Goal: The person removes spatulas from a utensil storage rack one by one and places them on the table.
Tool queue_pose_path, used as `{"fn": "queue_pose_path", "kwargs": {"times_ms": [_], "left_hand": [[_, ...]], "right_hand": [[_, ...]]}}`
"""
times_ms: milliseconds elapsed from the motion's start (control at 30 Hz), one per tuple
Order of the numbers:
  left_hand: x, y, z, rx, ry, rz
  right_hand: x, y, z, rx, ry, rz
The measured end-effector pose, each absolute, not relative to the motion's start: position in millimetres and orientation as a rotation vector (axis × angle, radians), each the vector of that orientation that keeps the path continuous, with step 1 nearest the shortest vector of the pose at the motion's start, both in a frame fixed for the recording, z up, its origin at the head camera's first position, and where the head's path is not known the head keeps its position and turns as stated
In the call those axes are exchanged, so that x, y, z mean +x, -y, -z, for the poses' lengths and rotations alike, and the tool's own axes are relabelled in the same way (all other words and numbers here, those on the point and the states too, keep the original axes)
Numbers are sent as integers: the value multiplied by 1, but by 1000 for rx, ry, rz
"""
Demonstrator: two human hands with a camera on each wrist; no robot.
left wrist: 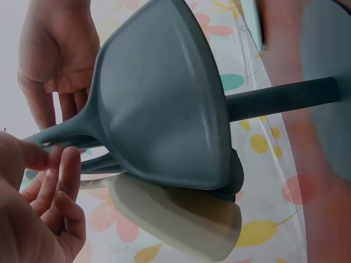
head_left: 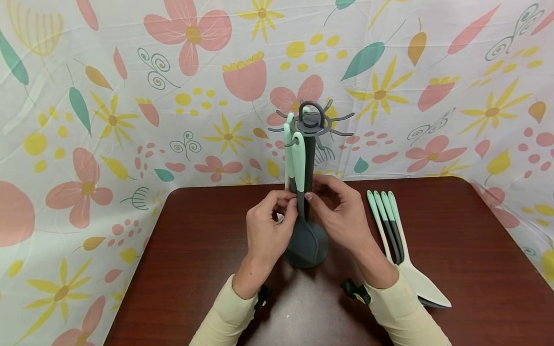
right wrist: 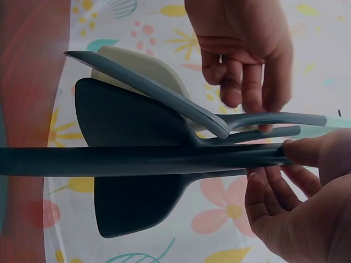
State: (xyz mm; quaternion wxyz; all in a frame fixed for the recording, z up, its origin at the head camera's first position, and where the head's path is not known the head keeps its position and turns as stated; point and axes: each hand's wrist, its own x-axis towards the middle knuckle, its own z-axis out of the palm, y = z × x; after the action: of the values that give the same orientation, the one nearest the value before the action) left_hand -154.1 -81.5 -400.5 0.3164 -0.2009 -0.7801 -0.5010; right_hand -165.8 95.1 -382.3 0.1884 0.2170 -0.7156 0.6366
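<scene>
A dark grey utensil stand [head_left: 309,158] stands upright on the table, its hooked ring on top and several mint-handled utensils hanging from it. At the front hangs a dark grey turner [left wrist: 159,98], its broad blade facing out. My left hand [head_left: 268,226] pinches this turner's grey handle between thumb and fingertips, just above the blade. From the other side, my right hand [head_left: 346,216] holds the stand's pole [right wrist: 137,160], thumb on one side and fingers curled beneath. Behind the turner hang a cream utensil [left wrist: 181,219] with a rounded head and further dark turners [right wrist: 131,205].
Right of the stand, several utensils with mint handles lie close together, a cream turner [head_left: 426,286] uppermost. Bare hooks [head_left: 344,117] stick out on the stand's right side. Behind the brown table [head_left: 207,240] hangs a flowered cloth [head_left: 130,96].
</scene>
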Motion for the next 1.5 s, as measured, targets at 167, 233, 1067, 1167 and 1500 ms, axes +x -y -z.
{"fn": "queue_pose_path", "kwargs": {"times_ms": [167,233,1067,1167,1500], "left_hand": [[-150,79,396,-529,1991,1335],[-149,78,396,-534,1975,1336],[-145,75,395,-667,1922,1275],[-144,74,395,-671,1915,1271],[-142,75,393,-675,1910,1293]], "right_hand": [[-166,-95,382,612,2006,-1796],[-166,-95,382,613,2004,-1796],[-167,-96,383,681,1979,-1767],[-167,-97,383,687,1982,-1762],[-168,-97,383,697,1986,-1757]]}}
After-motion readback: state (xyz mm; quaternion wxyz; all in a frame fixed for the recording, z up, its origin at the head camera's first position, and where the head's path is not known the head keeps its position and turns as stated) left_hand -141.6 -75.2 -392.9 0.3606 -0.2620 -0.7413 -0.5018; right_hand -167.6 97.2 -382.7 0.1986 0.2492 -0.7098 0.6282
